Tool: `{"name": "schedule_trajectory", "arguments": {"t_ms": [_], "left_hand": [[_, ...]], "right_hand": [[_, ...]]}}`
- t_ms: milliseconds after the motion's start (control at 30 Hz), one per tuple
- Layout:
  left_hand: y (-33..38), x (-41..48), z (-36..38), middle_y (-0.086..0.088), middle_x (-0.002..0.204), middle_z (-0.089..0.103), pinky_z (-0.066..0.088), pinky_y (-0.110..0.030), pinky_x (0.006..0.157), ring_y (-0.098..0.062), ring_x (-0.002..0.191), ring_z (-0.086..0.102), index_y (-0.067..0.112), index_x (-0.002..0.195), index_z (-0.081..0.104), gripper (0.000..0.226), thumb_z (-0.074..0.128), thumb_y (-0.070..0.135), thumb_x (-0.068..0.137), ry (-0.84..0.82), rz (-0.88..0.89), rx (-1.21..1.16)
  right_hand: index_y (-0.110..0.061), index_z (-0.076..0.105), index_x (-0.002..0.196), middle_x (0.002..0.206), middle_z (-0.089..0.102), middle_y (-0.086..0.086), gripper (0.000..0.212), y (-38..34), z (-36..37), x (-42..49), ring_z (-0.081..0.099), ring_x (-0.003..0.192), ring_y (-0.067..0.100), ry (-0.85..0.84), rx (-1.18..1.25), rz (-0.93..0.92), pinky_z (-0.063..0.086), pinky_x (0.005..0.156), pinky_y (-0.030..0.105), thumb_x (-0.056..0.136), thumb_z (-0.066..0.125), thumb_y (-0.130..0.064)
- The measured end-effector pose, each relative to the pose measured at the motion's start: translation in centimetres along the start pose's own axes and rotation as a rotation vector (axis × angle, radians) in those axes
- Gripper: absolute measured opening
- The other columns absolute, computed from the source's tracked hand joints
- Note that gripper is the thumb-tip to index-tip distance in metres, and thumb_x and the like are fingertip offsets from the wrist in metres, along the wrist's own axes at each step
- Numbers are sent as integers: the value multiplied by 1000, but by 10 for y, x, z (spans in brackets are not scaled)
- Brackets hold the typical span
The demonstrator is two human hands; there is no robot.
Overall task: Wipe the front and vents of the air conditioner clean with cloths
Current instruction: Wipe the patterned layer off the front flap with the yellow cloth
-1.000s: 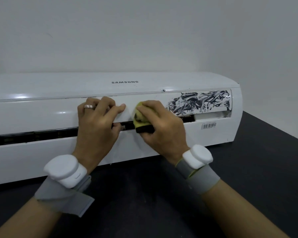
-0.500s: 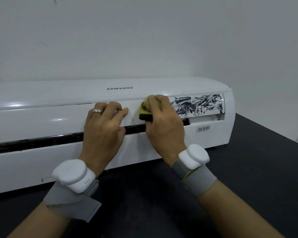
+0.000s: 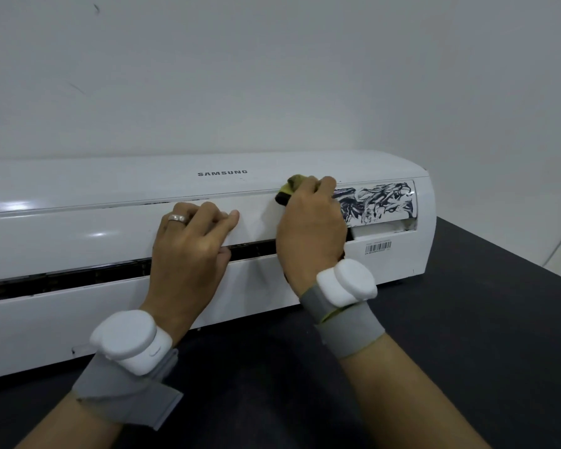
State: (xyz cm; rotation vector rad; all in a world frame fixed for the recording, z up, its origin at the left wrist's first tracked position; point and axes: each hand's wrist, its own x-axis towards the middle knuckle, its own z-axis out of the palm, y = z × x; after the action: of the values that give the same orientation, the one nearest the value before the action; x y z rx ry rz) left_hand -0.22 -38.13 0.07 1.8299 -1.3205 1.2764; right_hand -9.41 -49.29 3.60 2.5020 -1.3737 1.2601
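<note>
Air conditioner [image 3: 78, 241]: a long white Samsung indoor unit with a black tabletop [image 3: 467, 351] beneath it and a pale wall behind it. It is likely bulky and steady enough to take rubbing without sliding. The glossy plastic shell is stiff but probably slick, so brace on it rather than lift it.

Vent flap [image 3: 110, 234]: the long white strip across the air conditioner's front, above the dark vent slot [image 3: 78, 280]. It is thin and hinged, and likely flexes or snaps if pushed hard. It is best pinched near the spot being wiped.

Black smear [image 3: 379, 202]: marbled dark streaks at the air conditioner's right end, above the barcode label [image 3: 378, 246]. Judging by this patch, that end is yet to be cleaned.

Left hand [image 3: 191, 241]: at the air conditioner's middle, with bent fingers on the flap's face and the thumb tucked under its lower edge at the slot, pinching it steady.

Right hand [image 3: 308, 234]: just left of the smear, with fingers curled tight round the cloth and pressing it against the air conditioner's upper seam.

Yellow cloth [image 3: 289, 189]: bunched small and mostly hidden, with one part blackened. It is soft, light and easily wadded to a point for the seam and slot.
</note>
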Motion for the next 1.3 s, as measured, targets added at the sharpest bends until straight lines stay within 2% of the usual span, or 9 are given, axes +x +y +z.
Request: {"name": "schedule_trajectory", "arguments": {"t_ms": [67, 233, 433, 500, 633, 733, 833, 933, 1300], "left_hand": [[-1, 0, -1, -10, 85, 64, 44, -40, 68, -33, 80, 50, 2, 101, 71, 43, 65, -13, 62, -2, 8, -3], [1, 1, -4, -11, 84, 64, 46, -40, 67, -36, 75, 54, 1, 101, 72, 45, 64, -15, 60, -14, -8, -9], [1, 1, -6, -10, 85, 64, 47, -39, 67, -34, 74, 53, 2, 101, 72, 50, 64, -18, 56, -37, -12, -10], [2, 1, -5, -10, 84, 64, 46, -39, 66, -34, 73, 53, 3, 100, 72, 49, 64, -17, 56, -34, -13, -6], [2, 1, -1, -10, 83, 64, 45, -40, 65, -34, 72, 53, 2, 94, 72, 34, 62, -14, 66, 1, 2, 8], [0, -1, 0, -11, 84, 65, 44, -41, 66, -34, 75, 51, 2, 88, 70, 20, 61, -9, 74, 17, 13, 1], [-2, -1, 1, -9, 85, 65, 44, -41, 67, -31, 79, 48, 4, 98, 72, 29, 55, -4, 76, 36, 8, -7], [-3, -2, 3, -8, 86, 65, 44, -40, 69, -28, 82, 46, 5, 101, 72, 37, 56, -6, 70, 35, -1, -12], [-1, -1, -5, -9, 87, 66, 50, -39, 68, -28, 82, 47, 3, 101, 73, 49, 62, -19, 58, -21, -37, -85]], "right_hand": [[0, 36, 129, 127, 39, 12, 35, -14, -1, -1, 54, 102, 26, 3, -4, 40, 30, 62, 29, 97, 24, -6], [-7, 42, 124, 124, 41, 8, 29, -12, -5, -14, 56, 97, 25, -48, 30, -200, 30, 61, 29, 96, 35, -13], [-5, 45, 123, 124, 43, 8, 27, 9, -10, 9, 57, 100, 26, -69, 20, 4, 33, 66, 28, 97, 39, -8], [-7, 44, 123, 124, 43, 8, 27, 4, -10, 4, 55, 101, 26, -47, 27, -57, 31, 66, 28, 97, 36, -9], [-17, 48, 121, 121, 46, 5, 27, -10, -7, -23, 54, 94, 24, -6, 90, -331, 28, 60, 29, 97, 36, -19], [-11, 55, 118, 122, 54, 6, 32, -7, -3, -38, 57, 83, 25, -15, 50, -433, 31, 52, 30, 88, 45, -14], [-13, 62, 117, 124, 60, 0, 36, 14, -4, -41, 59, 75, 24, 25, 63, -493, 40, 47, 29, 81, 58, -13], [-13, 65, 116, 123, 62, -2, 39, 33, -1, -39, 60, 72, 26, 76, 118, -516, 49, 47, 32, 77, 60, -7], [-12, 70, 112, 121, 65, 1, 39, 45, 17, -36, 57, 66, 27, 275, 124, -503, 49, 50, 33, 77, 60, 2]]}}
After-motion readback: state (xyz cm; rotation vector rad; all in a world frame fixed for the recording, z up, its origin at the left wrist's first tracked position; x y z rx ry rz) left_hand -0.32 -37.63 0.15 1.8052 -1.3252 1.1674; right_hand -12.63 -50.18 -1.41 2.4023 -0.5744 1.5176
